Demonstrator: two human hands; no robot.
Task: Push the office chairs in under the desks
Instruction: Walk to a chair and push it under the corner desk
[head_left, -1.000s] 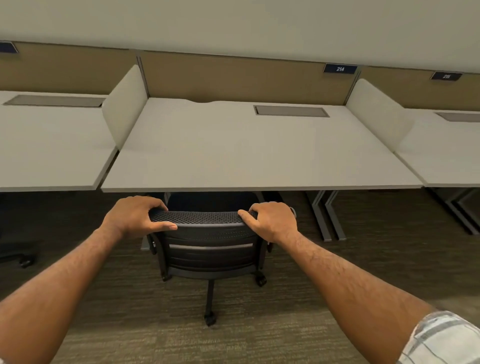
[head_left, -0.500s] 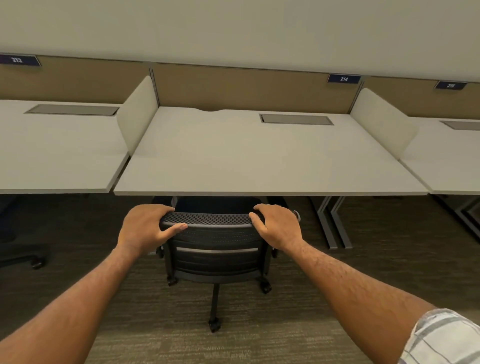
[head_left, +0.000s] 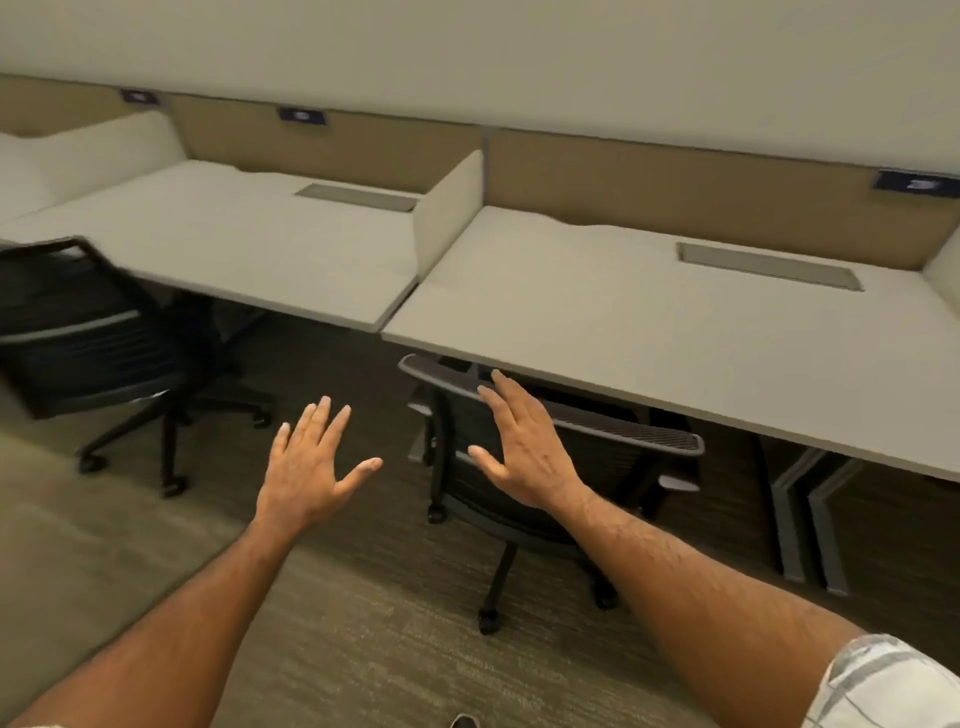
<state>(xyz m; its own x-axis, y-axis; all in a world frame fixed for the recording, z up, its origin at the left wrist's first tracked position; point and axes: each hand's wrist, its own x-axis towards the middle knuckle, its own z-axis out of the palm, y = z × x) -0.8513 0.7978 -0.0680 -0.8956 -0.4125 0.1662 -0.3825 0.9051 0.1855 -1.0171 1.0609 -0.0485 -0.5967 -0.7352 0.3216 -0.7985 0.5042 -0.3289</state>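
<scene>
Both hands, left hand (head_left: 306, 467) and right hand (head_left: 524, 457), are hanging splayed and gripping nothing, since the tucked chair (head_left: 561, 436) beyond the right fingertips (head_left: 501, 376) looks parked under its desk (head_left: 649, 332), while the stray chair (head_left: 88, 332) off past the left fingers is waiting.

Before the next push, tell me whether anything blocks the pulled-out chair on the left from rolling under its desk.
Nothing visible does. The pulled-out chair stands on bare carpet just in front of the left desk, and the shadowed space beneath looks clear. Both hands, left hand and right hand, are open and off it.
</scene>
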